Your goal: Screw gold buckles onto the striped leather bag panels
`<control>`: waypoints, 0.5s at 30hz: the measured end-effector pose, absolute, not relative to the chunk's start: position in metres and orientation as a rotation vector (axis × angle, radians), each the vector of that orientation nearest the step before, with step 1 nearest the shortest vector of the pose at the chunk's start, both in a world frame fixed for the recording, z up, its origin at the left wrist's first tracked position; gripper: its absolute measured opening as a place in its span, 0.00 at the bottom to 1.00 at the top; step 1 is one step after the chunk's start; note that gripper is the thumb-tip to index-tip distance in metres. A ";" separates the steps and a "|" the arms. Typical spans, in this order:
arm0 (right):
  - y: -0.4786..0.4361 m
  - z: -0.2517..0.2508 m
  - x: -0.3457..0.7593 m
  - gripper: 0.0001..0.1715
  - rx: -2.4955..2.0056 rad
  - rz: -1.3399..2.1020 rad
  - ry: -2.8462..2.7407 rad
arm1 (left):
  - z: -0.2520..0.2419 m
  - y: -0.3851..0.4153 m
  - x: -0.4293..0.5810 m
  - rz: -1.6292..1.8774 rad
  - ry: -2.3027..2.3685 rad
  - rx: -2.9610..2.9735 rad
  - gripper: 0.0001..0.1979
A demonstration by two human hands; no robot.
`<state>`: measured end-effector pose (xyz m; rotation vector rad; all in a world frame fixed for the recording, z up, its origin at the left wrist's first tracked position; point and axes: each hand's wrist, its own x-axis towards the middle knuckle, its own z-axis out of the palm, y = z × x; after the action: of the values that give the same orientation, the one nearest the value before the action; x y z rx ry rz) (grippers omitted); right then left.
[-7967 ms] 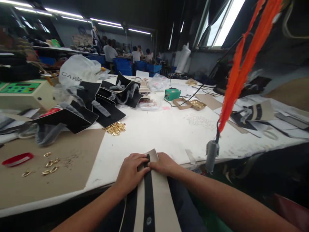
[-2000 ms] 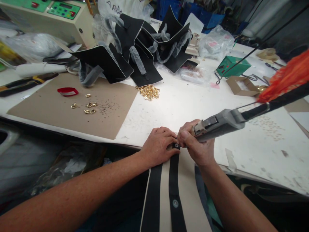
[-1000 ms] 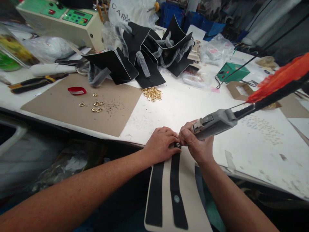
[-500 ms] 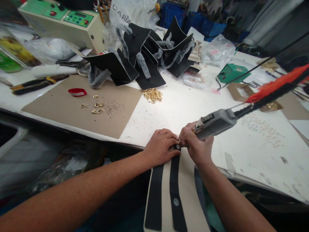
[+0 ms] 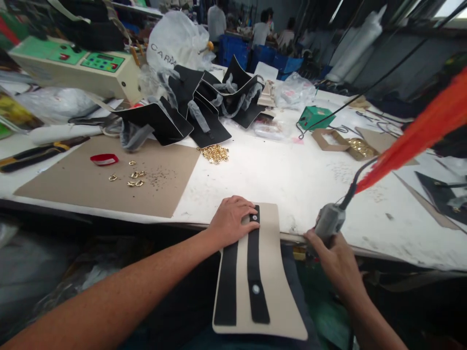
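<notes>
A beige panel with black strips lies across the table's front edge and slopes down toward my lap. One black strap on it carries a round metal fastener low down and a small slotted screw head near its top. My left hand holds the panel's upper left part, thumb and fingers on either side of the strap's top end. To the right, apart from the panel, my right hand is wrapped round a grey electric screwdriver, hanging from a cord wrapped in orange cloth. Its tip is hidden.
Gold rings and a red band lie on brown card. Behind are a heap of gold hardware, black bag pieces, a green box and a control unit. People sit far back.
My right hand has drawn the screwdriver away from the strap's top end, to the right and down past the table edge. My left hand stays on the panel. The view has tilted up.
</notes>
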<state>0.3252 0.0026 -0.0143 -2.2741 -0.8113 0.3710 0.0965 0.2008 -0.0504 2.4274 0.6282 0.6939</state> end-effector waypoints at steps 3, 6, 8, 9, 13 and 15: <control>-0.039 -0.040 0.324 0.46 -2.333 0.118 -0.798 | -0.048 0.200 0.096 0.681 0.639 2.438 0.14; -0.070 -0.065 0.299 0.51 -2.161 -0.374 -0.980 | -0.046 0.199 0.096 0.657 0.657 2.448 0.14; -0.074 -0.081 0.277 0.44 -2.015 -0.443 -1.258 | -0.045 0.198 0.097 0.648 0.656 2.448 0.13; -0.070 -0.088 0.267 0.39 -1.943 -0.395 -1.401 | -0.044 0.198 0.097 0.646 0.656 2.442 0.13; -0.022 -0.075 0.246 0.15 -1.542 -0.130 -1.668 | -0.033 0.196 0.094 0.641 0.683 2.242 0.11; 0.002 -0.042 0.244 0.11 -1.422 0.037 -1.561 | -0.021 0.194 0.087 0.664 0.724 1.962 0.12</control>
<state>0.2443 0.0024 -0.0425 -1.4218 -1.5612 0.0373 0.0871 0.1945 -0.0211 1.9616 0.7245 0.6641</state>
